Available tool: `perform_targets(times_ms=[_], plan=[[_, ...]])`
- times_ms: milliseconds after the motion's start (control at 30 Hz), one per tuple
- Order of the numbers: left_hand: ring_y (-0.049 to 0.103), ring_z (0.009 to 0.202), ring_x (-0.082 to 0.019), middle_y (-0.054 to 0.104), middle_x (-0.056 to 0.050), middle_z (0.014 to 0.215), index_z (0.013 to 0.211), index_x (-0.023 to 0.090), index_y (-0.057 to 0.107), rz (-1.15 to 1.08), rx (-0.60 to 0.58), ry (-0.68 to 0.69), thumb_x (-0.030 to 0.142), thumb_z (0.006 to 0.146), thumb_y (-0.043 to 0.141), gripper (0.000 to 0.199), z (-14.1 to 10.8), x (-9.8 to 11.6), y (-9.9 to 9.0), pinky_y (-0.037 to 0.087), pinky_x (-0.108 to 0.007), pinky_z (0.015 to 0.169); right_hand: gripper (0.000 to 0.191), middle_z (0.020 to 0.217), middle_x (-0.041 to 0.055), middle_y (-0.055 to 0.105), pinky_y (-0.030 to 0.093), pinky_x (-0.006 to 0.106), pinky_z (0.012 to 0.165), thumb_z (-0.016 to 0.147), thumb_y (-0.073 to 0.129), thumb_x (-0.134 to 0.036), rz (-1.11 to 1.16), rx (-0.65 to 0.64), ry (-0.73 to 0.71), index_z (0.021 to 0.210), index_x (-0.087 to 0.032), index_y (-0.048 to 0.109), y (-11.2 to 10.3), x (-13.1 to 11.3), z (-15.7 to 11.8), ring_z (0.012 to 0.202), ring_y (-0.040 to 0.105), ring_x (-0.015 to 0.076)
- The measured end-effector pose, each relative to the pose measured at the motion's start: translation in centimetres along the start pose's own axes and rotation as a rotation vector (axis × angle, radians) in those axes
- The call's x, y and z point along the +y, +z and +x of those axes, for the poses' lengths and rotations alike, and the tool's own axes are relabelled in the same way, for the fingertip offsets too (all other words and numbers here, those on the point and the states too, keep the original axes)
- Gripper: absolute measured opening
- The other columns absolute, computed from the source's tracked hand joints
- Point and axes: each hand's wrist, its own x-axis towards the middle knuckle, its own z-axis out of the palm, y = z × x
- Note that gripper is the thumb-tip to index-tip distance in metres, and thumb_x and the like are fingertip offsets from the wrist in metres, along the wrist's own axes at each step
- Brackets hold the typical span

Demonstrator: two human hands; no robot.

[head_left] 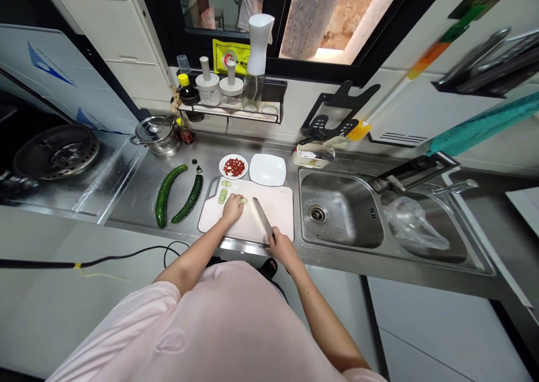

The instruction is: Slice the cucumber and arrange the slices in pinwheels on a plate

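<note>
My right hand [282,246] is wrapped round the handle of a kitchen knife [262,215], whose blade lies low over the white cutting board [273,202] and points away from me. On the board, my left hand [233,209] has its fingers curled down over cucumber slices, with a pale slice [243,200] showing at the fingertips. What lies under the palm is hidden. Just beyond that hand, more cucumber slices [223,195] form a short overlapping row. Two dark green cucumbers [167,194] rest on the steel counter left of the board, the nearer one with its end cut off.
Behind the board stand a plate of chopped red chillies [233,167] and a square white plate [268,169]. The sink [341,208] is to the right, with a plastic bag [415,224] in its second basin. A lidded pot [156,136] and a wok [56,150] are at left.
</note>
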Motion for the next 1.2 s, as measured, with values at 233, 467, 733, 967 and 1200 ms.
perform_targets(times_ms=[233, 467, 733, 967, 1200], plan=[[0.055, 0.097, -0.020, 0.053, -0.009, 0.107, 0.107, 0.020, 0.058, 0.027, -0.020, -0.043, 0.028, 0.087, 0.049, 0.023, 0.4, 0.6, -0.3, 0.041, -0.029, 0.087, 0.027, 0.095, 0.0089, 0.064, 0.030, 0.024, 0.064, 0.098, 0.029, -0.036, 0.020, 0.037, 0.111, 0.112, -0.020, 0.045, 0.0, 1.4, 1.3, 0.086, 0.060, 0.0188], [0.056, 0.093, -0.019, 0.053, -0.009, 0.108, 0.105, 0.020, 0.058, 0.049, -0.036, -0.110, 0.030, 0.086, 0.050, 0.022, 1.2, 1.2, -0.4, 0.042, -0.029, 0.082, 0.030, 0.094, 0.0091, 0.064, 0.031, 0.024, 0.062, 0.098, 0.027, -0.038, 0.023, 0.061, 0.139, 0.112, -0.019, 0.046, 0.4, 2.1, 2.4, 0.085, 0.060, 0.0199], [0.058, 0.089, -0.019, 0.055, -0.007, 0.104, 0.096, 0.021, 0.058, 0.031, -0.019, -0.140, 0.027, 0.083, 0.055, 0.015, 1.6, 1.2, -0.1, 0.042, -0.029, 0.077, 0.033, 0.096, 0.0097, 0.064, 0.033, 0.025, 0.065, 0.098, 0.026, -0.040, 0.037, 0.041, 0.148, 0.114, -0.019, 0.046, 0.2, 1.6, 2.6, 0.086, 0.060, 0.0202], [0.058, 0.082, -0.015, 0.064, -0.003, 0.088, 0.088, 0.021, 0.059, -0.100, 0.004, -0.172, 0.023, 0.081, 0.057, 0.008, 1.5, 1.1, -0.2, 0.041, -0.025, 0.072, 0.032, 0.098, 0.0107, 0.064, 0.034, 0.025, 0.067, 0.098, 0.027, -0.039, 0.024, 0.027, 0.150, 0.115, -0.019, 0.046, 0.0, 1.5, 2.6, 0.087, 0.060, 0.0198], [0.059, 0.075, -0.012, 0.065, 0.000, 0.080, 0.086, 0.022, 0.060, -0.244, 0.059, -0.222, 0.028, 0.079, 0.058, 0.010, -0.5, 0.3, -0.6, 0.041, -0.022, 0.068, 0.031, 0.097, 0.0104, 0.065, 0.034, 0.026, 0.066, 0.097, 0.026, -0.037, 0.021, 0.043, 0.135, 0.113, -0.019, 0.045, 0.2, 1.6, 2.7, 0.086, 0.061, 0.0213]])
